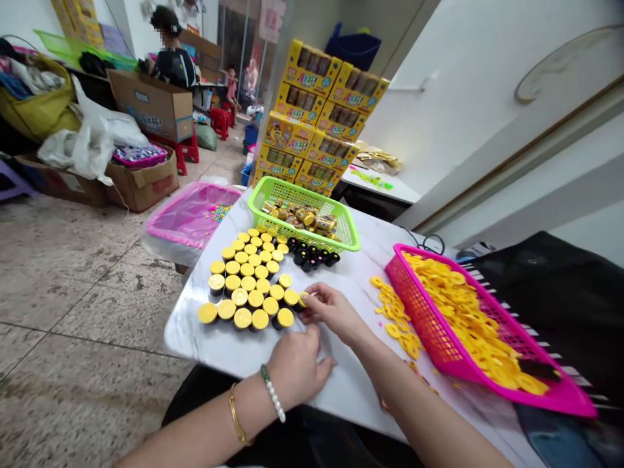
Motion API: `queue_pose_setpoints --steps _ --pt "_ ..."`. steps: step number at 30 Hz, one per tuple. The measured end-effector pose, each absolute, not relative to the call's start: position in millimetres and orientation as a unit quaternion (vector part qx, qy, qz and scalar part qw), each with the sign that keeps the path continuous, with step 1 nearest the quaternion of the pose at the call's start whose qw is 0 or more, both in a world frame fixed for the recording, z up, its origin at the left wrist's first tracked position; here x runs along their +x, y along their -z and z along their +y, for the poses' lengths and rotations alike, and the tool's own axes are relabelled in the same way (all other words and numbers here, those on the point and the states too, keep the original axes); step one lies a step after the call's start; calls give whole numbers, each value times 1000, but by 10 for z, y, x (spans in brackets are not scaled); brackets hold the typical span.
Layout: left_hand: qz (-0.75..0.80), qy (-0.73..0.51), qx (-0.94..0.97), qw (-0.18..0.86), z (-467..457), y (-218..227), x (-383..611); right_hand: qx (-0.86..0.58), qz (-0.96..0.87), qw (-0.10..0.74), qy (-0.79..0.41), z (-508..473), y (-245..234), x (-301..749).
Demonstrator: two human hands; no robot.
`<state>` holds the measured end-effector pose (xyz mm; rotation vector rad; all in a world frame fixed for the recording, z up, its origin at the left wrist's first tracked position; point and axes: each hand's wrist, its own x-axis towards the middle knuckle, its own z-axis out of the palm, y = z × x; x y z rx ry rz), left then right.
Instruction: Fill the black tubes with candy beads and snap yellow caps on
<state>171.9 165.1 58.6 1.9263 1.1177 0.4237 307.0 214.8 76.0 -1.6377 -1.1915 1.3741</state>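
My right hand [327,309] pinches a small black tub with a yellow lid [303,299] between thumb and fingertips, at the right edge of a cluster of similar yellow-lidded tubs [247,284] standing on the white marbled table [351,383]. My left hand [297,367] rests just in front of that cluster, fingers curled under and thumb pointing right; whatever it may hold is hidden. Behind the tubs lie several small black pieces with coloured dots [312,255]. A light green basket [305,239] beyond them contains small gold-wrapped items.
To the right, a pink basket [429,354] holds yellow plastic pieces; more yellow pieces [394,318] lie beside it. A lined pink tub [182,218] stands left of the table. Yellow display boxes [312,136] are stacked behind. A person [175,65] sits near cardboard boxes [151,107].
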Motion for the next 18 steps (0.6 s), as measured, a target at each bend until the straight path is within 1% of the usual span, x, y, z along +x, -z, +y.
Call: queue_pose_setpoints --steps 2,3,4,7,8,9,11,13,16,18 --pt "433 -171 776 425 1661 -572 1713 -635 -482 336 -502 2207 -731 3077" --pt "433 -174 776 425 1663 -564 1710 -651 -511 331 -453 2242 -723 3102" --pt "433 -176 775 426 1663 -558 1708 -674 -547 327 -374 2284 -720 3135" --pt "429 -174 778 424 1665 -541 1704 -720 -626 289 -84 2455 -724 3221" --pt "425 -174 781 422 1666 -535 1703 -724 -637 265 -19 2518 -726 3225" --pt "420 -176 786 419 1668 -529 1702 -726 -645 238 20 2580 -728 3214" --pt "410 -182 792 414 1671 -513 1701 -727 -659 186 52 2684 -734 3171" --pt "404 -186 794 414 1673 -498 1704 -729 -663 159 61 2739 -746 3145" --pt "406 -192 786 424 1676 -483 1712 -738 -654 153 72 2634 -769 3216" --pt "409 -202 777 433 1674 -477 1715 -732 -657 166 72 2397 -768 3320"
